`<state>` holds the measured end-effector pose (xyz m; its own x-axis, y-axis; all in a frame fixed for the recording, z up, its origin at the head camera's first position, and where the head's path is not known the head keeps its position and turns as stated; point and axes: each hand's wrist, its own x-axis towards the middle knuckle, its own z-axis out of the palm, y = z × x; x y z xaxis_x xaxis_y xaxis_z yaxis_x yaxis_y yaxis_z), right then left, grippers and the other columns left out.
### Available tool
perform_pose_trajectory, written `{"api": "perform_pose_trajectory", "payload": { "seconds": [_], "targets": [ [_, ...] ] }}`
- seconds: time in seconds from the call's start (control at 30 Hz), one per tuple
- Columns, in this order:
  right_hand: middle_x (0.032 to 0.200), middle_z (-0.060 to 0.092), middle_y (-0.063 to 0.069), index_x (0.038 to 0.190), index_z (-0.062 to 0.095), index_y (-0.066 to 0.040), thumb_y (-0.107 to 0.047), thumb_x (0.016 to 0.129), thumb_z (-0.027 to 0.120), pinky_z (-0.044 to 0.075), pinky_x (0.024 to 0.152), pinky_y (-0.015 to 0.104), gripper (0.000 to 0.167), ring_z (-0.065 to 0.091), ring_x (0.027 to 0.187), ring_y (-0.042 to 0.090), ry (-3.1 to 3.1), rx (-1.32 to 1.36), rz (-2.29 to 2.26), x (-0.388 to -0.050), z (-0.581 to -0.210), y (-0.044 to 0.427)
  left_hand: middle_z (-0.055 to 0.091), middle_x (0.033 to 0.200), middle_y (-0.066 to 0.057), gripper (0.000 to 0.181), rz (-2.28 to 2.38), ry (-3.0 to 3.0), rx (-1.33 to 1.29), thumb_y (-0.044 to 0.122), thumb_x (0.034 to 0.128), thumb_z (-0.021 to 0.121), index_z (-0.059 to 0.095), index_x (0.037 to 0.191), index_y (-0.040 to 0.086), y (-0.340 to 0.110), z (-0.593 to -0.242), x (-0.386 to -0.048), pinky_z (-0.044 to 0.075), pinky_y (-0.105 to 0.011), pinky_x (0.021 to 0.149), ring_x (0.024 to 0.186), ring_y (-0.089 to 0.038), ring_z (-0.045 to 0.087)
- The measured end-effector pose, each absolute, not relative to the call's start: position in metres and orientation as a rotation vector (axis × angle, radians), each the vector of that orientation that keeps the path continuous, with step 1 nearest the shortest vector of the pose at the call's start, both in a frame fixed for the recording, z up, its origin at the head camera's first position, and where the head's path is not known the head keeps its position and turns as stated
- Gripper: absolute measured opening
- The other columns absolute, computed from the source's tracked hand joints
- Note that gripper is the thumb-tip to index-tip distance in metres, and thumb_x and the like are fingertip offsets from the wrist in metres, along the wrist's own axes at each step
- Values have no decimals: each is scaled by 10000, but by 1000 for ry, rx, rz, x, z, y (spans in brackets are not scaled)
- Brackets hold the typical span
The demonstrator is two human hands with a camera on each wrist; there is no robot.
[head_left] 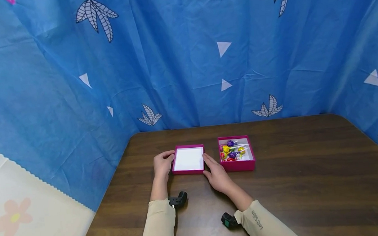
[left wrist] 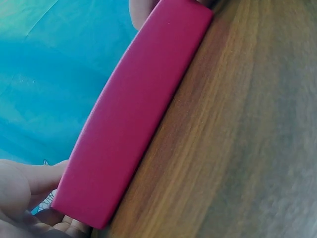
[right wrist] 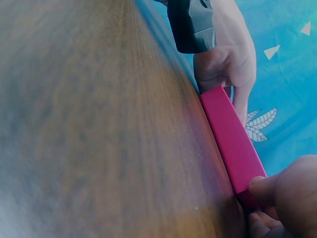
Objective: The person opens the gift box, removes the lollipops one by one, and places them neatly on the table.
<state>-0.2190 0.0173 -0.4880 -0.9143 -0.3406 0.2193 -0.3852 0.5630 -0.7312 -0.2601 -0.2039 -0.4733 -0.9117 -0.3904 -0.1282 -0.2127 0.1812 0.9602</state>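
A shallow magenta box lid [head_left: 188, 159] with a white inside lies hollow side up on the table. My left hand [head_left: 163, 165] holds its left edge; in the left wrist view the thumb and fingers are at one end of the lid's magenta side [left wrist: 131, 119]. At the opposite edge my right hand [head_left: 217, 172] grips the lid, its thumb [right wrist: 265, 189] against the near corner in the right wrist view. Just right of that hand stands a deeper magenta box [head_left: 238, 166], open at the top, holding several wrapped lollipops [head_left: 232, 152] in purple, yellow and red.
The brown wooden table [head_left: 310, 182] extends to the right and in front of both boxes. A blue patterned curtain [head_left: 185, 60] hangs behind its far edge. Black wrist devices [head_left: 178, 199] are strapped at both sleeves. A pale floral cloth [head_left: 28, 200] is at the left.
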Motion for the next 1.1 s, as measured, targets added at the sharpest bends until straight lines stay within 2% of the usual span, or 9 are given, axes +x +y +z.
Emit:
{"api": "perform_pose_trajectory", "payload": {
  "seconds": [0.2, 0.4, 0.53, 0.67, 0.83, 0.93, 1.1],
  "targets": [
    [1573, 384, 222, 1499, 388, 43, -11, 945, 639, 365, 1166, 502, 610, 396, 1451, 366, -2737, 645, 1283, -218, -487, 18, 634, 1304, -180, 212, -1829, -2294, 588, 92, 978, 618, 751, 1141, 68, -203, -473, -261, 520, -452, 1023, 1186, -305, 573],
    [1573, 372, 240, 1500, 371, 57, -12, 938, 650, 362, 1167, 510, 632, 389, 1451, 381, -2729, 652, 1267, -217, -486, 18, 669, 1254, -162, 221, -1838, -2274, 579, 141, 994, 603, 751, 1134, 57, -202, -471, -262, 542, -342, 871, 1079, -250, 606],
    [1569, 369, 254, 1510, 351, 51, -1, 928, 659, 360, 1167, 520, 661, 389, 1445, 395, -2713, 650, 1283, -216, -486, 18, 680, 1232, -154, 255, -1864, -2252, 584, 180, 1015, 572, 736, 1163, 52, -200, -471, -262, 542, -304, 837, 1049, -236, 616],
    [1585, 347, 244, 1529, 327, 17, 0, 925, 662, 338, 1178, 538, 691, 362, 1462, 396, -2713, 642, 1324, -215, -485, 19, 659, 1256, -147, 294, -1873, -2226, 560, 203, 1030, 541, 695, 1230, 52, -198, -467, -262, 535, -353, 901, 1094, -247, 593],
    [1634, 264, 207, 1561, 270, -14, 8, 935, 640, 318, 1187, 538, 728, 291, 1507, 368, -2740, 679, 1337, -213, -483, 16, 597, 1337, -107, 298, -1762, -2251, 498, 228, 1019, 567, 664, 1273, 108, -193, -451, -258, 477, -441, 1065, 1213, -266, 536],
    [1648, 236, 193, 1575, 247, -38, 30, 939, 612, 334, 1178, 516, 737, 288, 1512, 354, -2730, 719, 1309, -210, -478, 15, 599, 1335, -92, 277, -1716, -2220, 429, 224, 1011, 583, 675, 1257, 134, -187, -438, -255, 476, -450, 1078, 1210, -266, 552],
    [1631, 298, 163, 1555, 323, -72, 80, 896, 604, 372, 1156, 500, 732, 351, 1486, 337, -2646, 738, 1275, -207, -453, 19, 661, 1276, -102, 248, -1766, -2134, 203, 195, 1013, 587, 690, 1226, 120, -176, -419, -251, 496, -422, 1071, 1165, -240, 629]
  ]
}}
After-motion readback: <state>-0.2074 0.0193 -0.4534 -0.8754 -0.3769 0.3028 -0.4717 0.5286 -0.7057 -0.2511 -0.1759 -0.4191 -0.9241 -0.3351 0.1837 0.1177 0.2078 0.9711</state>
